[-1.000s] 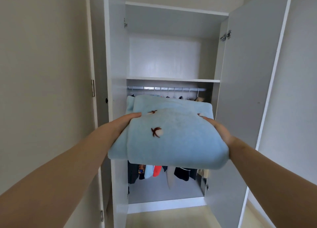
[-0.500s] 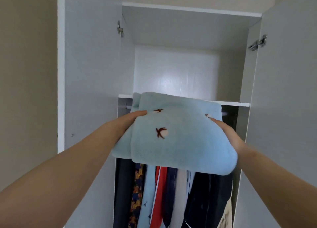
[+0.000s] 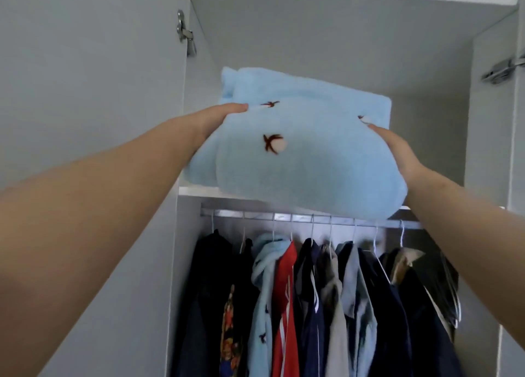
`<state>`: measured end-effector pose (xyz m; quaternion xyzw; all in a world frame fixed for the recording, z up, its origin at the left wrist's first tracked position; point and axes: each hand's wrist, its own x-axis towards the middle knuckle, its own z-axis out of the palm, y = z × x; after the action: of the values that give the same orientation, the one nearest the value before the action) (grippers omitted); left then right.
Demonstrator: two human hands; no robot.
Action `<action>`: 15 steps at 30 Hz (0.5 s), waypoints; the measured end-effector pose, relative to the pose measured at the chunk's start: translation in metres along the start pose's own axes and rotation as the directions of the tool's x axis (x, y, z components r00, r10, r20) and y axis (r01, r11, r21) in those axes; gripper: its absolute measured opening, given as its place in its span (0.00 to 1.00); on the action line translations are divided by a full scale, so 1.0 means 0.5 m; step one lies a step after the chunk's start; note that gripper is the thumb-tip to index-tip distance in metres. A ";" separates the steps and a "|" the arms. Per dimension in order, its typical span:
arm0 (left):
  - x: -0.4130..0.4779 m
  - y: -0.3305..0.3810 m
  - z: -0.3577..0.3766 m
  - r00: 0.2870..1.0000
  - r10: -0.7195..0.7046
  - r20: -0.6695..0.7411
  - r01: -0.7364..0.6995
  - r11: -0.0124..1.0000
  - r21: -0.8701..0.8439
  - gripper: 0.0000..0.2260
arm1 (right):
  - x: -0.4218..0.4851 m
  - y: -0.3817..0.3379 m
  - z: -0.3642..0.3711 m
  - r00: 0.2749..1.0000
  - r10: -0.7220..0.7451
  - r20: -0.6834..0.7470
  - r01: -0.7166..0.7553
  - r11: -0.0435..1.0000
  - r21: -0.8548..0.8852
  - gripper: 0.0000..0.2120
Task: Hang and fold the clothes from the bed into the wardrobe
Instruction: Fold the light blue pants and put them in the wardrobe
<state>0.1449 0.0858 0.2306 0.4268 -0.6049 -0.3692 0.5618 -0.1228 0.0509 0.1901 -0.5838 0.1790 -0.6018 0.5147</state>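
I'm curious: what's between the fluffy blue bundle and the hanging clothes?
Between the folded blue fleece and the hanging clothes: the white shelf edge and the metal rail, in the head view.

shelf [image 3: 196, 190]: white wardrobe board | load: folded blue fleece [image 3: 298, 155] partly over it, front edge overhanging

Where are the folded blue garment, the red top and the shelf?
folded blue garment [image 3: 298, 163]: head view, middle of its upper face.
red top [image 3: 284, 291]: head view, front of its body.
shelf [image 3: 196, 190]: head view, bare front edge left of the garment.
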 end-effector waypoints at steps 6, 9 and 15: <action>0.166 -0.016 -0.070 0.999 0.011 0.031 -0.012 1.000 0.024 0.09 | 0.175 0.060 0.013 0.999 -0.024 -0.024 0.024 1.000 -0.013 0.26; 0.237 -0.047 -0.100 1.000 -0.008 0.008 0.008 1.000 0.023 0.10 | 0.240 0.095 0.010 0.999 0.001 -0.037 -0.001 1.000 -0.007 0.16; 0.335 -0.116 -0.135 0.997 -0.072 -0.037 0.073 0.997 0.007 0.11 | 0.358 0.177 -0.011 0.991 0.134 0.013 -0.132 0.989 -0.061 0.15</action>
<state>0.2171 -0.0890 0.2443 0.4575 -0.5801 -0.3789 0.5574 -0.0537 -0.1355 0.2094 -0.5910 0.2311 -0.5554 0.5374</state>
